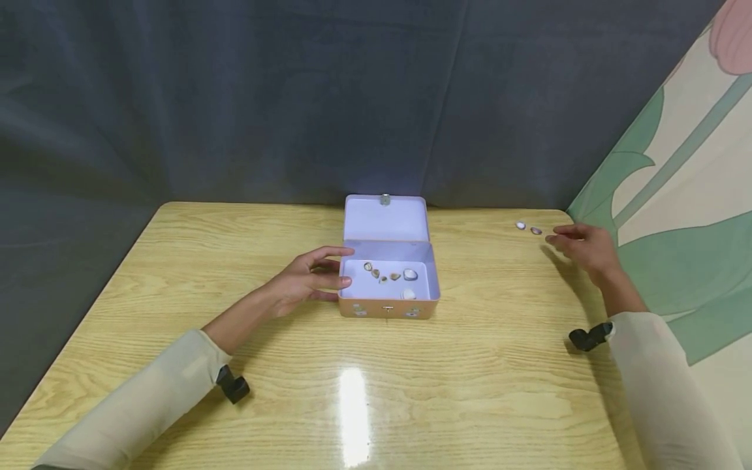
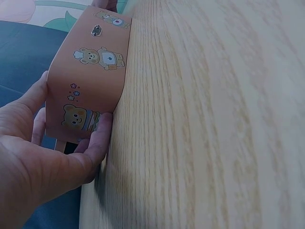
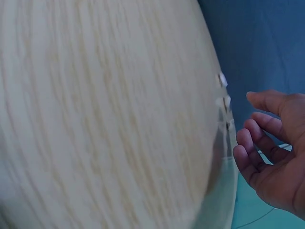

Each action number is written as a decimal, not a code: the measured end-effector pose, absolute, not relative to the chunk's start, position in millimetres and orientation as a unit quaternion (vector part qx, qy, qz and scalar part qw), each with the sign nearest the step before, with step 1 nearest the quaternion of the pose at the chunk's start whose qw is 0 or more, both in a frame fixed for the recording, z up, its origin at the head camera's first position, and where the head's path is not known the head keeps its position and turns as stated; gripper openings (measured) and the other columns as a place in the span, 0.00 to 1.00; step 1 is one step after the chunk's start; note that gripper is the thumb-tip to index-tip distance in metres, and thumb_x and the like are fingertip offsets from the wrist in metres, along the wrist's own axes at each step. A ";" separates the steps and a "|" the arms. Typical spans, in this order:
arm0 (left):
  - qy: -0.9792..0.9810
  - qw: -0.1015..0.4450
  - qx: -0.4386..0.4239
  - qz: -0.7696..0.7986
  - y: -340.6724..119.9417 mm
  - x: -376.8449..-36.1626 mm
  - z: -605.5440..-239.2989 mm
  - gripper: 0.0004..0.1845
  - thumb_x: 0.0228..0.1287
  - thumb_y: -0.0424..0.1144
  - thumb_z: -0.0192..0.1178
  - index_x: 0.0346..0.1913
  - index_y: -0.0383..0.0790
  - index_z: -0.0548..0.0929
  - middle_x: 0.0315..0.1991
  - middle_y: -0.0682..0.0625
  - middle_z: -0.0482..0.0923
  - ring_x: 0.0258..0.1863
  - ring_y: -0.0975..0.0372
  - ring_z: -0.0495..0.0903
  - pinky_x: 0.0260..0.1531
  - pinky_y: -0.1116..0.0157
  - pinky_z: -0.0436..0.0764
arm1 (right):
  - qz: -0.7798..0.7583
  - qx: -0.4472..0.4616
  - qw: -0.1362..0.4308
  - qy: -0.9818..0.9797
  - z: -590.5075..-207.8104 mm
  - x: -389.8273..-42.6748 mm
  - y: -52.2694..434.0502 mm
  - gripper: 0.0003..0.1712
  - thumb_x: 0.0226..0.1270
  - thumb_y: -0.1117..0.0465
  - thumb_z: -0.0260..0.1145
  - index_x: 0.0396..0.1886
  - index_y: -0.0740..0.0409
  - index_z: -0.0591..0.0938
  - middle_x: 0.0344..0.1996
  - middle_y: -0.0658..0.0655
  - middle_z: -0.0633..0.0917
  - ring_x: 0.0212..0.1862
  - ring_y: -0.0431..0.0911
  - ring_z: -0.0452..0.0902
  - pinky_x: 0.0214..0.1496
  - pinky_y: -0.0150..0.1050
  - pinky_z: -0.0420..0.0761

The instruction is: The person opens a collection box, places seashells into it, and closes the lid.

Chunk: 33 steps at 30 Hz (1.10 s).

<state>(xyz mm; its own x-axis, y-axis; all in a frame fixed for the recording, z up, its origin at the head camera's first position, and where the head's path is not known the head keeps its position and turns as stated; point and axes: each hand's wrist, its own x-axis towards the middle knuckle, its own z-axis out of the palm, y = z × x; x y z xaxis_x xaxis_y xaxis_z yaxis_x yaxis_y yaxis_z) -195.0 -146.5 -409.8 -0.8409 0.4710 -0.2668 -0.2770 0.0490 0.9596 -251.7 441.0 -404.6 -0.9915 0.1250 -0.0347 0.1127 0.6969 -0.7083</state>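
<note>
A small orange tin box [image 1: 388, 309] with a pale lilac inside stands on the table, its lid [image 1: 384, 219] raised at the back. Several small shells [image 1: 410, 275] lie scattered on its floor. My left hand [image 1: 308, 281] holds the box's left end, with fingertips at the rim; in the left wrist view a digit presses low against the bear-printed side [image 2: 90, 59]. My right hand [image 1: 584, 248] hovers at the far right, fingers loosely bent and nothing visible between them. Just left of its fingertips lie a whitish shell [image 1: 520, 225] and a darker shell [image 1: 536, 230].
The wooden table [image 1: 470, 378] ends at the back against a dark curtain [image 1: 282, 104]. A flower-patterned cloth [image 1: 693, 261] hangs close along the right side. Each sleeve has a black wrist camera [image 1: 233, 385] at its cuff.
</note>
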 end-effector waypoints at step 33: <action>0.669 0.273 0.074 0.688 -146.7 -195.6 -410.8 0.38 0.78 0.29 0.70 0.86 0.47 0.72 0.79 0.31 0.68 0.61 0.54 0.85 0.61 0.54 0.94 | 0.343 -0.102 0.001 -0.934 -422.1 -260.5 448.3 0.30 0.87 0.47 0.67 0.68 0.72 0.83 0.30 0.21 0.75 0.41 0.36 0.73 0.38 0.29 0.76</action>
